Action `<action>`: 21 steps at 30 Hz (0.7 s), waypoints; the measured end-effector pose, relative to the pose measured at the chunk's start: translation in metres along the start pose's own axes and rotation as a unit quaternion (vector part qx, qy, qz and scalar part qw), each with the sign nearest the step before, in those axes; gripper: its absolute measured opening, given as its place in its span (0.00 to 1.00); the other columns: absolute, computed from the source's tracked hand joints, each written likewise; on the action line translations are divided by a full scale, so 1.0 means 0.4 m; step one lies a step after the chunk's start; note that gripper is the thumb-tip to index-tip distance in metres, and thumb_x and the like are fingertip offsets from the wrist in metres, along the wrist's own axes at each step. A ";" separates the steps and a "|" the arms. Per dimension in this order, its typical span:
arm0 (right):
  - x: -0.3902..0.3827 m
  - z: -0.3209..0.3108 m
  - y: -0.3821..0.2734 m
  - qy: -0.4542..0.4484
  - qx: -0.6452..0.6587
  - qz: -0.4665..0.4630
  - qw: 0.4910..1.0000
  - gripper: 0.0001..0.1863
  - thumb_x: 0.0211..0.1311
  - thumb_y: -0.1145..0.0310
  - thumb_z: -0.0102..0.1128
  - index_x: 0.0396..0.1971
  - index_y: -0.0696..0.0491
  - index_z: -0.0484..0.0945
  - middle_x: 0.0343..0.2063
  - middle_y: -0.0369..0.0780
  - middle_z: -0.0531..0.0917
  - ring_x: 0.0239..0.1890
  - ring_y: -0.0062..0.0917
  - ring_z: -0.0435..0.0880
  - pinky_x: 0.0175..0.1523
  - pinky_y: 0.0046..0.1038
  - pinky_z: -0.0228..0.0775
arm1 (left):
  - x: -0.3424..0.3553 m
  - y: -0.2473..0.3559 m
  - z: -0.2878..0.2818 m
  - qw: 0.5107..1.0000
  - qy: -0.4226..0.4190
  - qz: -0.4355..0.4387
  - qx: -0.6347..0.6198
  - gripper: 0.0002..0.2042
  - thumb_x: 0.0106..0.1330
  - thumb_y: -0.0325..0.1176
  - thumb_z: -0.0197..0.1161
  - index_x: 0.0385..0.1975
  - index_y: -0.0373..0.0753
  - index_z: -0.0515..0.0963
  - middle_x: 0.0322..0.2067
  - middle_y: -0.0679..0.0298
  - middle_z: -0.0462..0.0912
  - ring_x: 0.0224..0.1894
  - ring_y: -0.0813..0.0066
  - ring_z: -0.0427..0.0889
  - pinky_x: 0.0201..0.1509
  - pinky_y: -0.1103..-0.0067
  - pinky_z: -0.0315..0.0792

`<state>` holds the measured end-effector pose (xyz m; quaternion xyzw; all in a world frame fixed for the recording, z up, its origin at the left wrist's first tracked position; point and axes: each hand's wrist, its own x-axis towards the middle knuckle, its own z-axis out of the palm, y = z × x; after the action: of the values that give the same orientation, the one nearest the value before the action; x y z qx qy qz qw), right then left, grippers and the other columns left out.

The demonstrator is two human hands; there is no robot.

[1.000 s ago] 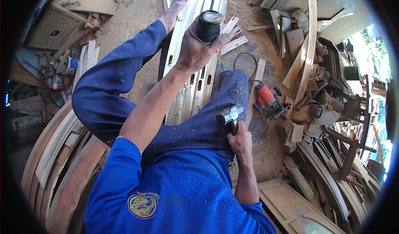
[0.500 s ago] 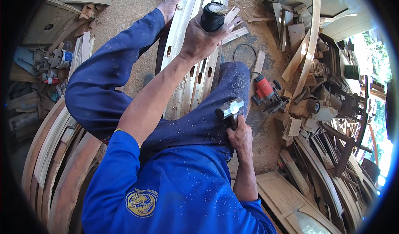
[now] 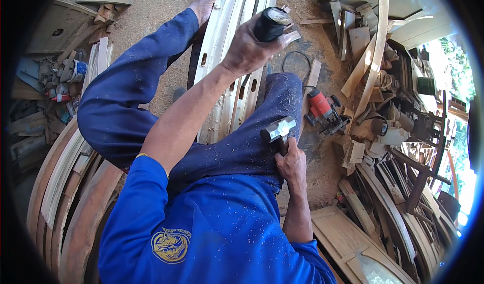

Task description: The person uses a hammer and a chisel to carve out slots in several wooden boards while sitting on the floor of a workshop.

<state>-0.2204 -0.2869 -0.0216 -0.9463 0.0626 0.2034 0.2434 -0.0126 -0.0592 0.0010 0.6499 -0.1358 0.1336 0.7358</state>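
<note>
Both of a person's hands are full. The left hand (image 3: 248,52) has its fingers wrapped around an upright dark handle (image 3: 267,28) whose pale, frayed top pokes out above the grip — the lower part of this tool is hidden behind the hand. The right hand (image 3: 291,164), nearer the body, has its fingers curled around the shaft of a hammer; the shiny metal hammer head (image 3: 279,129) sits just beyond those fingers, over the right thigh of the dark blue trousers (image 3: 242,143). Beneath the left fingers, long pale timbers (image 3: 217,44) with slots cut in them lie side by side, running between the legs. Ahead and to the left of those fingers, a bare foot (image 3: 208,2) is at the timbers' left edge. To the right of the right fingers and a little ahead, a red and black power tool (image 3: 322,110) lies on the sawdust-strewn floor (image 3: 151,24). Well to their left are curved planks (image 3: 93,218); well to their right, heaped wood offcuts (image 3: 396,198).
</note>
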 end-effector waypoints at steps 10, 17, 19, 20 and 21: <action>-0.009 -0.006 0.006 0.007 0.061 -0.004 0.998 0.15 0.50 0.68 0.60 0.37 0.57 0.70 0.27 0.57 0.81 0.34 0.57 0.82 0.41 0.50 0.72 | -0.055 -0.002 -0.028 0.997 0.052 0.015 0.052 0.18 0.59 0.37 0.71 0.46 0.36 0.77 0.36 0.60 0.86 0.39 0.72 0.87 0.46 0.77 0.81; -0.009 -0.110 -0.019 0.057 0.172 -0.010 0.983 0.12 0.50 0.70 0.61 0.33 0.59 0.73 0.20 0.41 0.73 0.24 0.25 0.70 0.34 0.31 0.67 | -0.039 0.005 0.015 0.987 0.032 0.132 0.083 0.18 0.61 0.36 0.70 0.47 0.35 0.76 0.33 0.61 0.85 0.31 0.78 0.85 0.35 0.81 0.83; -0.004 -0.140 -0.027 0.063 0.191 0.017 0.979 0.11 0.50 0.70 0.62 0.33 0.57 0.73 0.19 0.38 0.72 0.24 0.24 0.69 0.33 0.30 0.67 | -0.026 0.000 0.063 0.991 -0.074 0.095 0.060 0.18 0.61 0.38 0.71 0.47 0.39 0.76 0.31 0.62 0.82 0.28 0.74 0.82 0.32 0.77 0.81; -0.005 -0.156 -0.046 0.062 0.195 0.021 0.979 0.11 0.50 0.70 0.62 0.33 0.57 0.73 0.19 0.38 0.72 0.24 0.24 0.69 0.33 0.30 0.67 | -0.017 -0.012 0.083 0.985 -0.094 0.122 0.072 0.17 0.60 0.38 0.71 0.46 0.39 0.76 0.30 0.62 0.82 0.28 0.72 0.82 0.34 0.75 0.80; -0.012 -0.165 -0.052 0.063 0.199 0.032 0.977 0.11 0.50 0.70 0.62 0.33 0.57 0.73 0.19 0.38 0.72 0.24 0.23 0.69 0.33 0.30 0.67 | -0.011 -0.010 0.100 0.979 -0.117 0.147 0.080 0.17 0.60 0.38 0.71 0.44 0.40 0.76 0.30 0.62 0.81 0.29 0.70 0.82 0.35 0.74 0.80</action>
<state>-0.1967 -0.3008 0.0421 -0.8872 0.1471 0.1346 0.4161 -0.0162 -0.0996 0.0005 0.6911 -0.3034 0.1737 0.6326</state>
